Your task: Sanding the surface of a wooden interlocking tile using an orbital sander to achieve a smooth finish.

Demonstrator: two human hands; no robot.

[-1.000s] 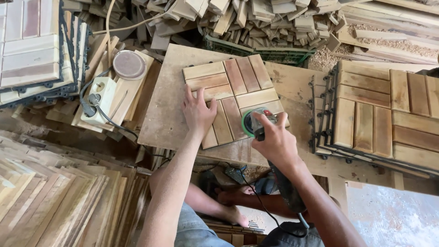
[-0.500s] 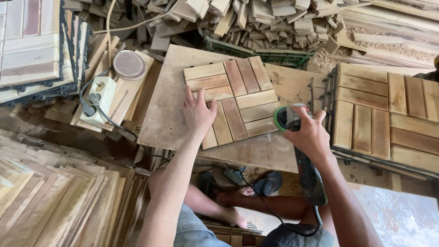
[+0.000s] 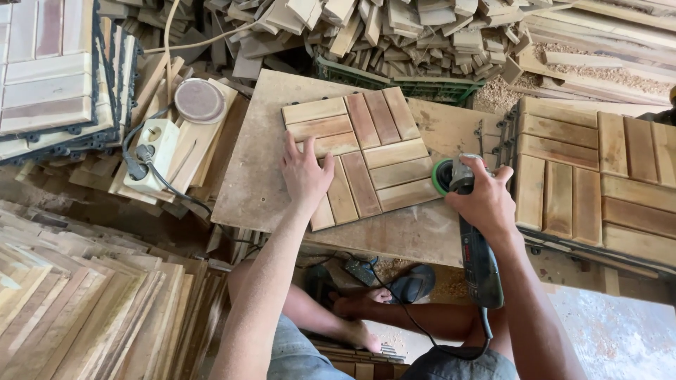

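In the centre of the frame a wooden tile [image 3: 366, 155], made of short slats in a criss-cross pattern, lies flat on a plywood worktop [image 3: 253, 169]. The left hand [image 3: 304, 172] presses on the tile's lower left part, fingers spread wide and flat, holding nothing; I think this is to keep the tile from sliding. The right hand [image 3: 486, 200] is wrapped tight around the neck of a power sander [image 3: 468, 218], its green disc just at the tile's right edge, approx. touching it; the long body runs down along the forearm, probably for a steady hold. Its cable hangs toward the floor. At right, more finished tiles [image 3: 598, 169] lie side by side. At upper left, a white socket block [image 3: 156, 151] w/ a plug in it and a round sanding disc [image 3: 199, 100]. Along the top, a heap of wood offcuts [image 3: 394, 28].
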